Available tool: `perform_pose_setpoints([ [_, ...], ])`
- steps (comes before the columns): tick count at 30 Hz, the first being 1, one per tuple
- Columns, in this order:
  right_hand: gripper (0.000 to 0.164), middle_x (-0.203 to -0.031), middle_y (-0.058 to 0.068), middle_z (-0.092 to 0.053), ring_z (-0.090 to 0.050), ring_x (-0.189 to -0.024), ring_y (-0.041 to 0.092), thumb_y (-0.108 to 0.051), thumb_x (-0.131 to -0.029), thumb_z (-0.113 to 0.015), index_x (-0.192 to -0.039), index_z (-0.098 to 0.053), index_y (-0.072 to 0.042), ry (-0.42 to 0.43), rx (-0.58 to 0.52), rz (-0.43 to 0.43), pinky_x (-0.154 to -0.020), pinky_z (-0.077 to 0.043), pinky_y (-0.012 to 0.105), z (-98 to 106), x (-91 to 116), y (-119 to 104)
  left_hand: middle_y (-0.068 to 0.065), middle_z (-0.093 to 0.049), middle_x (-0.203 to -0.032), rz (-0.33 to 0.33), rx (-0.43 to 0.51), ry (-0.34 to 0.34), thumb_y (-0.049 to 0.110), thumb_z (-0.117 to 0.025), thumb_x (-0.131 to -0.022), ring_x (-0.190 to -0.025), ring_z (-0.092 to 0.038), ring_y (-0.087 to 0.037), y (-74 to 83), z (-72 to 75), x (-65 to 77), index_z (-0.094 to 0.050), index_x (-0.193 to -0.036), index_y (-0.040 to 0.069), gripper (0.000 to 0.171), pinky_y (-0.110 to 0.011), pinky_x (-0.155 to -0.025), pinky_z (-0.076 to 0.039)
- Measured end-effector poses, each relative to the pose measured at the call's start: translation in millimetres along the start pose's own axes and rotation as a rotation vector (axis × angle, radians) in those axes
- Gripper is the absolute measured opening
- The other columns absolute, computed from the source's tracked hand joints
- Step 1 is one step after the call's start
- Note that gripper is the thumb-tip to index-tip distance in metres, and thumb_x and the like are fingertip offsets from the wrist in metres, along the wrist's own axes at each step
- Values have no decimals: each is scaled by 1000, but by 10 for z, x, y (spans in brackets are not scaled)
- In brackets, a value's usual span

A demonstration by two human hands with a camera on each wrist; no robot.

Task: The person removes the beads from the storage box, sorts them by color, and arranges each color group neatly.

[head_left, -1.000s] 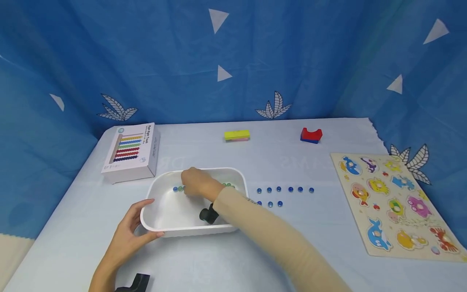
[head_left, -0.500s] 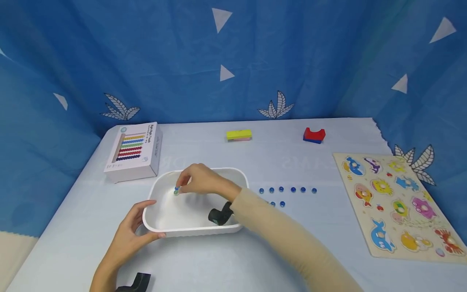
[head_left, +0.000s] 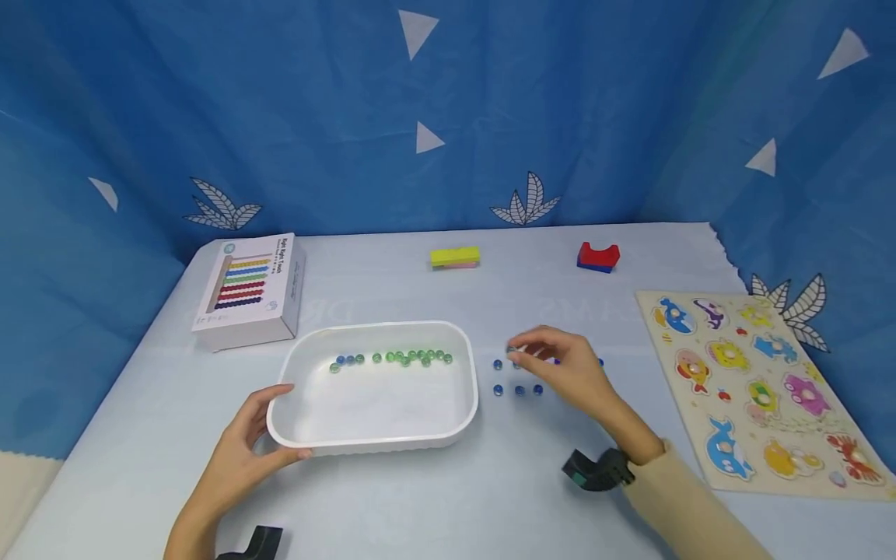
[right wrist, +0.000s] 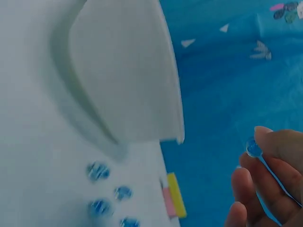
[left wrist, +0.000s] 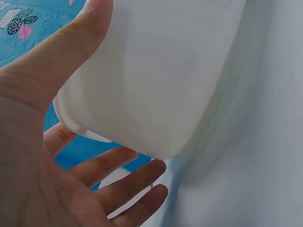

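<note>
A white plastic tray point(head_left: 378, 424) lies on the table with a line of green and blue marbles point(head_left: 390, 357) along its far inner side. My left hand point(head_left: 241, 447) holds the tray's left end, thumb at the near side and index finger at the rim. In the left wrist view the other fingers spread along the tray's outer wall point(left wrist: 156, 85). To the right of the tray, my right hand point(head_left: 567, 369) pinches a clear blue marble point(right wrist: 254, 147) between thumb and index finger, above two rows of blue marbles point(head_left: 519, 390). Part of the farther row is hidden behind this hand.
At the back left stands a white box point(head_left: 245, 292) picturing coloured beads. Yellow and pink blocks point(head_left: 455, 257) lie at the back, with red and blue blocks point(head_left: 598, 257) further right. A wooden animal puzzle board point(head_left: 759, 389) lies at the right. A blue curtain point(head_left: 350, 117) hangs behind.
My right hand was inside the tray, at the marbles near its left end. Now it has moved right, out over the table marbles, pinching one. The left hand keeps its hold on the tray.
</note>
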State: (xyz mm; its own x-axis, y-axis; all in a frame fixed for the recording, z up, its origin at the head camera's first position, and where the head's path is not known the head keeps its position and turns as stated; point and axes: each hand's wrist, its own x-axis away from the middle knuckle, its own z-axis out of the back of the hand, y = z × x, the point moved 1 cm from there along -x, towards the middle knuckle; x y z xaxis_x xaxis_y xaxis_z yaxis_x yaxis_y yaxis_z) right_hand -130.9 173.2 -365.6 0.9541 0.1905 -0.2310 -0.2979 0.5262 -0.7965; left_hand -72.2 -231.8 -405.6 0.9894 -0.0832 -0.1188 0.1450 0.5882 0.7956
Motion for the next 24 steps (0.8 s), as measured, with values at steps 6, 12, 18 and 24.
perform_pose_setpoints([
  [6,18,-90,-4,-66,-52,-75,1,-31,-83,-63,-95,-68,-19,124,123,-144,-62,-43,17,259,448,580,-2,-45,-129,-8,-17,-4,18,-82,-62,-106,-42,13,13,26,-24,-39,-132,22,82,0,-85,-29],
  [12,12,-86,-1,-67,-50,-64,3,-18,-79,-68,-91,-68,-18,106,191,-171,-56,-43,18,266,596,714,11,-42,-128,-4,-18,0,18,-83,-61,-106,-41,15,2,8,-21,-40,-132,21,83,1,-85,-30],
  [18,14,-81,-5,-65,-48,-63,2,-16,-76,-71,-89,-68,-20,122,207,-135,-53,-41,18,182,544,786,25,-37,-125,-7,-12,9,18,-83,-60,-106,-42,14,3,3,6,-40,-131,20,83,0,-84,-30],
  [24,17,-74,-7,-62,-49,-63,1,-11,-72,-73,-86,-69,-20,153,211,-76,-55,-42,17,120,549,816,21,-38,-126,6,-20,9,20,-83,-60,-105,-41,15,20,0,12,-40,-131,22,84,1,-84,-29],
])
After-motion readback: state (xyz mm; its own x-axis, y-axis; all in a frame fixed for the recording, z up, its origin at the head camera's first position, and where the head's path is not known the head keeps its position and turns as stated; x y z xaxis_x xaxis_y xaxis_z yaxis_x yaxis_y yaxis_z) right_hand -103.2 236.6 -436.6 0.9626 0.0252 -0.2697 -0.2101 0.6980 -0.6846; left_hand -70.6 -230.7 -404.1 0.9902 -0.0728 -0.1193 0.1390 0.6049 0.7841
